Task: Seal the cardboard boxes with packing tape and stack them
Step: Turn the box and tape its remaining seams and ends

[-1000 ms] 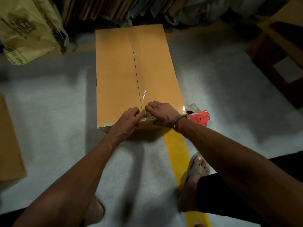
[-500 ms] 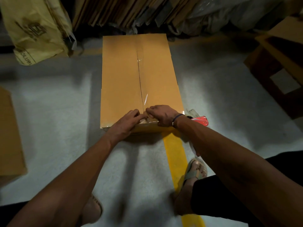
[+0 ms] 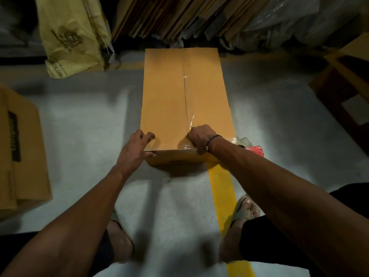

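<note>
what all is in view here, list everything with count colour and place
taped box: 1, tan, floor centre, clear tape along its top seam
tape dispenser: 1, red, floor by the box's near right corner, partly hidden
other boxes: 2, brown, one at left edge, one open at right edge
flat cardboard sheets: many, brown, leaning at the back
bag: 1, pale yellow, back left
plastic wrap: clear, back right
floor stripe: 1, yellow, grey floor, runs under the box
sandals: 2, one on each foot, left, right
left hand: at the box's near left corner
right hand: pressing the tape end at the near edge, dark wristband
</note>
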`<state>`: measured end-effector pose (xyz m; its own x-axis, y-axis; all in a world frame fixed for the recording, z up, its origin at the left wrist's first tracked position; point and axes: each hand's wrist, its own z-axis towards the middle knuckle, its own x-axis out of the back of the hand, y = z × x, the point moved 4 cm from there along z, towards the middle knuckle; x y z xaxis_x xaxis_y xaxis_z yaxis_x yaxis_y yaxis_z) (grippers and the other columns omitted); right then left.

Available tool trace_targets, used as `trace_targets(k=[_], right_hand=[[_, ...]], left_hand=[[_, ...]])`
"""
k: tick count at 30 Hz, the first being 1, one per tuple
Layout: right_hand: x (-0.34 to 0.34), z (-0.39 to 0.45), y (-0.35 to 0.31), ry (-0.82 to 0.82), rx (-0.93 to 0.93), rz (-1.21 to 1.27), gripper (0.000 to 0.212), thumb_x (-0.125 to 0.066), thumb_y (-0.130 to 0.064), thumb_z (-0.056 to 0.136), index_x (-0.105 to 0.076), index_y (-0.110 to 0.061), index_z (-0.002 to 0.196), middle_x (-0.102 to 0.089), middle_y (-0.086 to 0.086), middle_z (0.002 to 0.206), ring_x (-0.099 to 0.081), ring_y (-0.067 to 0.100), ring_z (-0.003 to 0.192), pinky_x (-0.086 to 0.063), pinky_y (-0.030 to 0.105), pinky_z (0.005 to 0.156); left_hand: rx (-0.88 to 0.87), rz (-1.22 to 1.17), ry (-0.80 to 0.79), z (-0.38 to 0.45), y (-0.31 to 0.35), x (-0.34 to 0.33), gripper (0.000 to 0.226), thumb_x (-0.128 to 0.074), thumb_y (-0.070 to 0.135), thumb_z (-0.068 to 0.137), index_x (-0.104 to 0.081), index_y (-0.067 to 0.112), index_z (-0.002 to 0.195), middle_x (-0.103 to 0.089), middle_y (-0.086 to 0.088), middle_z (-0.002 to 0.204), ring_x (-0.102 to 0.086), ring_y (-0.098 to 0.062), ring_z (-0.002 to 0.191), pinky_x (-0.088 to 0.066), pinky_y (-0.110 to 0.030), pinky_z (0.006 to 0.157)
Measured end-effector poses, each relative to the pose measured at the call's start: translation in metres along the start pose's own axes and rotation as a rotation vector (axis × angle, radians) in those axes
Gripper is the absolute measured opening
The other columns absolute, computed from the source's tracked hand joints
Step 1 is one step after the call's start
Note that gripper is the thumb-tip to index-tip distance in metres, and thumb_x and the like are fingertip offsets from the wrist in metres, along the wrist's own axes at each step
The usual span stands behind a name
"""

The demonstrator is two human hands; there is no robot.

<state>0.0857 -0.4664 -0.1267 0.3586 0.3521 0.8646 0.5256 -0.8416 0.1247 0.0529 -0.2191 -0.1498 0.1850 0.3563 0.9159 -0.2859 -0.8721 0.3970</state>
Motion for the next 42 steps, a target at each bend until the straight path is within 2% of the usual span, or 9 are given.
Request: trace_targets(k=[3, 10, 15, 21, 28, 32, 34, 38, 42], right_hand=[[0.018, 0.006, -0.025, 0.120, 0.064, 0.126, 0.046, -0.082, -0.040, 0.075, -0.062, -0.015, 0.109, -0.065, 0.010, 0.108, -0.066, 0.032, 0.093, -0.045, 0.035, 0.066], [0.024, 0.035, -0.089, 0.188, 0.201, 0.267, 0.034, -0.068, -0.023, 0.090, -0.053, -0.012, 0.118, -0.062, 0.012, 0.112, -0.062, 0.034, 0.097, -0.039, 0.036, 0.067], [0.017, 0.047, -0.093, 0.146, 0.156, 0.248, 0.035, -0.059, -0.012, 0.096, -0.048, -0.009, 0.129, -0.060, 0.018, 0.116, -0.061, 0.038, 0.104, -0.045, 0.041, 0.074], [0.016, 0.053, -0.097, 0.077, 0.134, 0.225, 0.045, -0.061, -0.012, 0.097, -0.042, -0.009, 0.138, -0.058, 0.019, 0.125, -0.058, 0.037, 0.114, -0.049, 0.044, 0.089], [0.014, 0.053, -0.096, 0.091, 0.115, 0.247, 0.050, -0.063, -0.011, 0.096, -0.040, -0.009, 0.140, -0.057, 0.019, 0.128, -0.056, 0.036, 0.116, -0.048, 0.042, 0.091], [0.012, 0.051, -0.097, 0.100, 0.111, 0.254, 0.049, -0.063, -0.011, 0.096, -0.040, -0.008, 0.139, -0.056, 0.020, 0.130, -0.055, 0.037, 0.119, -0.047, 0.043, 0.094], [0.012, 0.051, -0.097, 0.102, 0.112, 0.259, 0.048, -0.062, -0.010, 0.096, -0.041, -0.008, 0.138, -0.056, 0.019, 0.129, -0.055, 0.037, 0.118, -0.047, 0.043, 0.093], [0.012, 0.051, -0.097, 0.102, 0.106, 0.266, 0.049, -0.062, -0.012, 0.096, -0.040, -0.009, 0.140, -0.055, 0.019, 0.130, -0.054, 0.036, 0.119, -0.048, 0.044, 0.094], [0.011, 0.051, -0.096, 0.108, 0.106, 0.279, 0.049, -0.063, -0.012, 0.096, -0.040, -0.009, 0.140, -0.055, 0.018, 0.130, -0.054, 0.035, 0.120, -0.047, 0.042, 0.094]], left_hand=[[0.067, -0.103, 0.018, -0.005, -0.013, 0.003, 0.065, -0.091, 0.034, 0.075, -0.052, 0.027, 0.127, -0.042, 0.000, 0.112, -0.053, -0.019, 0.100, -0.052, -0.036, 0.079], [0.126, -0.178, 0.051, -0.012, -0.023, 0.000, 0.060, -0.089, 0.016, 0.079, -0.055, 0.027, 0.128, -0.046, 0.003, 0.099, -0.052, -0.014, 0.079, -0.042, -0.031, 0.072], [0.112, -0.185, -0.002, -0.012, -0.026, 0.002, 0.066, -0.088, 0.008, 0.078, -0.058, 0.024, 0.134, -0.052, 0.000, 0.103, -0.059, -0.019, 0.085, -0.044, -0.027, 0.075], [0.088, -0.298, 0.094, -0.020, -0.032, -0.002, 0.064, -0.080, -0.005, 0.079, -0.062, 0.020, 0.135, -0.052, 0.007, 0.110, -0.056, -0.010, 0.091, -0.047, -0.022, 0.081], [0.427, -0.491, 0.324, -0.035, -0.025, -0.028, 0.060, -0.070, -0.015, 0.081, -0.058, 0.022, 0.127, -0.061, -0.004, 0.107, -0.064, -0.017, 0.093, -0.062, -0.034, 0.080], [0.538, -0.511, 0.389, -0.038, -0.009, -0.035, 0.054, -0.060, -0.018, 0.080, -0.058, 0.013, 0.124, -0.056, -0.009, 0.117, -0.061, -0.024, 0.102, -0.053, -0.031, 0.087], [0.517, -0.498, 0.367, -0.041, -0.006, -0.035, 0.055, -0.058, -0.020, 0.080, -0.057, 0.012, 0.125, -0.053, -0.010, 0.121, -0.059, -0.024, 0.104, -0.050, -0.028, 0.088], [0.373, -0.414, 0.294, -0.039, -0.014, -0.027, 0.067, -0.056, -0.023, 0.078, -0.053, 0.020, 0.129, -0.051, -0.005, 0.118, -0.060, -0.021, 0.102, -0.060, -0.043, 0.088], [0.286, -0.196, 0.211, -0.031, -0.010, -0.015, 0.067, -0.055, -0.017, 0.085, -0.051, 0.022, 0.138, -0.054, -0.008, 0.117, -0.056, -0.020, 0.095, -0.047, -0.029, 0.075]])
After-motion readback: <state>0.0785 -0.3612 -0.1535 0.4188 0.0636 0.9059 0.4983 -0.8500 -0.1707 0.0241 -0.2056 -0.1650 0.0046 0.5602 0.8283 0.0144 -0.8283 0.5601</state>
